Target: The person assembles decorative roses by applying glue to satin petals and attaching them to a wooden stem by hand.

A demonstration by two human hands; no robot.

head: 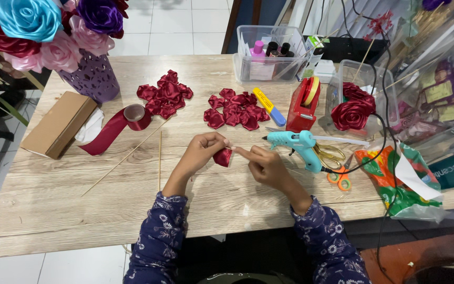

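My left hand [200,151] and my right hand [265,165] meet over the wooden table [53,210], both pinching a small dark red ribbon petal [223,157]. The left fingers grip its top from the left; the right index finger presses it from the right. Two heaps of folded red ribbon petals [165,93] [236,110] lie just beyond my hands. A roll of dark red ribbon [135,117] trails a loose end to the left. A teal glue gun [299,144] rests to the right of my right hand. Thin wooden sticks [127,156] lie left of my left hand.
A purple vase [91,78] of satin roses stands at the back left beside a brown box [59,124]. A red tape dispenser [303,106], yellow-blue cutter [270,107], scissors [337,163], clear tubs [269,52], finished red roses [353,109] and a colourful bag [403,184] crowd the right.
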